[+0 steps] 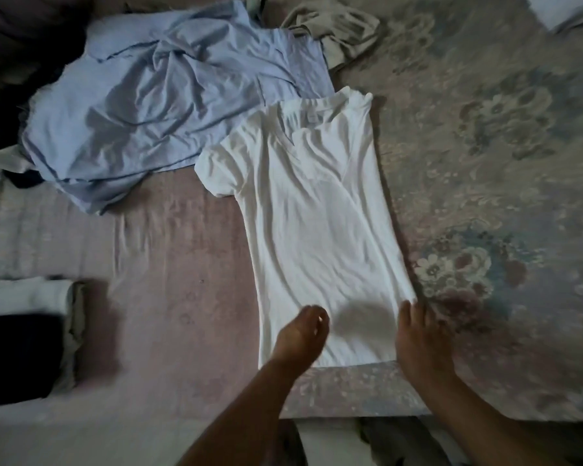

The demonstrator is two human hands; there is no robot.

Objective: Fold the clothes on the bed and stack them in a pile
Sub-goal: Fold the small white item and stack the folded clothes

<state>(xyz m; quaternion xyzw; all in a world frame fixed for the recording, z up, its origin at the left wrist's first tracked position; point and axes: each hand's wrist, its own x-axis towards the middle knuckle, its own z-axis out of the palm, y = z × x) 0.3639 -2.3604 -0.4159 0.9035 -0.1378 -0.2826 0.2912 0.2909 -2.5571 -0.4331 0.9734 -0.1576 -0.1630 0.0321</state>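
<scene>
White tee [317, 210] lies flat on the bed [169, 250], long axis running straight away from our grips. Both rest on its near hem, holding nothing: left hand [302, 334] loosely curled, right hand [418, 338] extended at the right corner, equally near.
</scene>
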